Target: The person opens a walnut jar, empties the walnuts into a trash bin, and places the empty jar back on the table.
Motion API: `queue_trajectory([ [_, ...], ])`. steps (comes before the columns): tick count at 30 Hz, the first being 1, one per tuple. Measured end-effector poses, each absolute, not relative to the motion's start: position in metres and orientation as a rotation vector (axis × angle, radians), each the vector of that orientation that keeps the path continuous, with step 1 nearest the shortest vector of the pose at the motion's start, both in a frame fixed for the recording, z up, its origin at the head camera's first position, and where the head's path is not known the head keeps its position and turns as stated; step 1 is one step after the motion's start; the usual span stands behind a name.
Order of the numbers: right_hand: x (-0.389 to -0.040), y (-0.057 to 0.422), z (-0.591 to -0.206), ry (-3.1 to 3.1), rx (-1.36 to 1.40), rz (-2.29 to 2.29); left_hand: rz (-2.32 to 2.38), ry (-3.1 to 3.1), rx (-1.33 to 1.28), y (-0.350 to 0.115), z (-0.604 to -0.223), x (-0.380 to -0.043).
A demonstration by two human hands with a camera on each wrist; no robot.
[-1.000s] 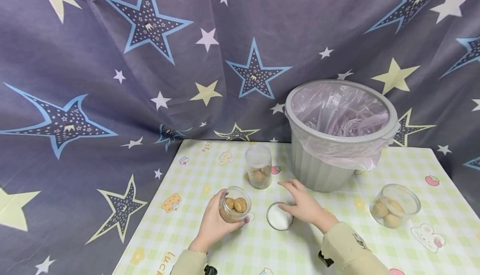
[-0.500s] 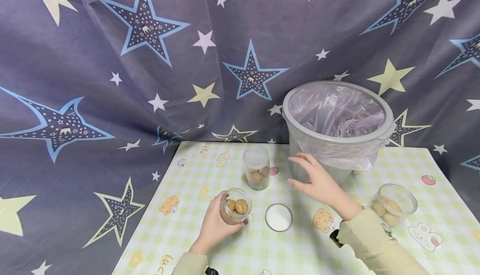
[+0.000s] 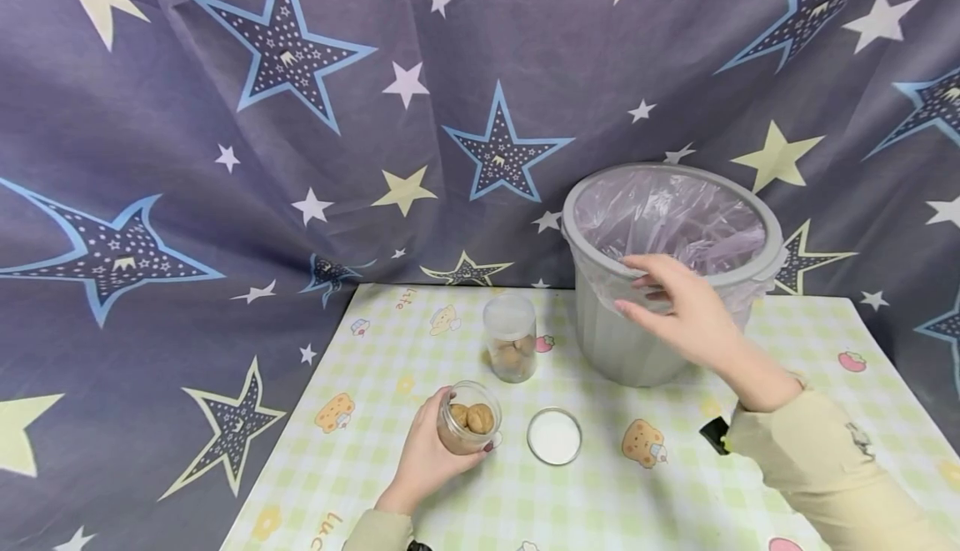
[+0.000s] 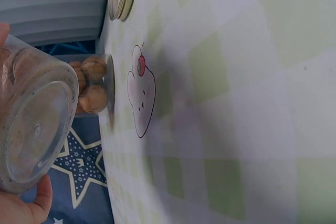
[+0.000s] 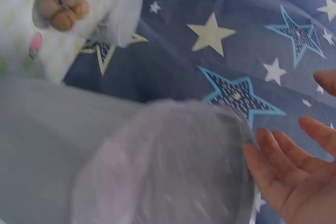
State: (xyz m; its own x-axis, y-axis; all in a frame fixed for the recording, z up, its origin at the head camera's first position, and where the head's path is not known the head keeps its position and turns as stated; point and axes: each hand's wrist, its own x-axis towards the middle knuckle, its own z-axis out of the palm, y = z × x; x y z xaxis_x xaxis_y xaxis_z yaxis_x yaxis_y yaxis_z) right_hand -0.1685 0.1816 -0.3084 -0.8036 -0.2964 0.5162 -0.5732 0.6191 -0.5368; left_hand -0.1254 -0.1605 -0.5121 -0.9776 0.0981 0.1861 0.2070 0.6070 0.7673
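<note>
Jar (image 3: 458, 440), mouth up, axis sl. tilted

The left hand (image 3: 429, 458) gripped an open jar (image 3: 459, 440) with nuts (image 3: 480, 418) inside. A second jar (image 3: 508, 318) stood upright behind it, also holding nuts. A round lid (image 3: 555, 437) lay on the table (image 3: 420, 505), beside the gripped jar. The right hand (image 3: 690, 313), thumb and fingers spread apart, was in front of the lined bin (image 3: 626, 347); contact was unclear. A starry curtain (image 3: 360, 184) hung behind.
</note>
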Motion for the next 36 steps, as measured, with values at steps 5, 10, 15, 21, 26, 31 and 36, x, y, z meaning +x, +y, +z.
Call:
queue_trajectory([
  [5,-0.174,0.2,-0.291,-2.435,0.61,1.044,-1.32,-2.702,-0.258,-0.161,-0.51,-0.126],
  [10,-0.183,0.224,-0.283,-2.396,0.464,1.101,-1.312,-2.688,-0.261,-0.161,-0.511,-0.127],
  [15,-0.192,0.246,-0.282,-2.264,0.248,1.088,-1.309,-2.683,-0.262,-0.162,-0.512,-0.127],
  [21,-0.199,0.276,-0.283,-2.386,-0.046,1.039,-1.315,-2.693,-0.261,-0.163,-0.511,-0.126],
  [26,-0.208,0.303,-0.288,-2.603,-0.088,1.047,-1.317,-2.701,-0.249,-0.163,-0.511,-0.126],
  [31,-0.213,0.317,-0.296,-2.711,-0.091,1.357,-1.294,-2.708,-0.261,-0.163,-0.512,-0.126],
  [36,-0.215,0.322,-0.304,-2.699,-0.105,1.592,-1.285,-2.711,-0.264,-0.163,-0.51,-0.126],
])
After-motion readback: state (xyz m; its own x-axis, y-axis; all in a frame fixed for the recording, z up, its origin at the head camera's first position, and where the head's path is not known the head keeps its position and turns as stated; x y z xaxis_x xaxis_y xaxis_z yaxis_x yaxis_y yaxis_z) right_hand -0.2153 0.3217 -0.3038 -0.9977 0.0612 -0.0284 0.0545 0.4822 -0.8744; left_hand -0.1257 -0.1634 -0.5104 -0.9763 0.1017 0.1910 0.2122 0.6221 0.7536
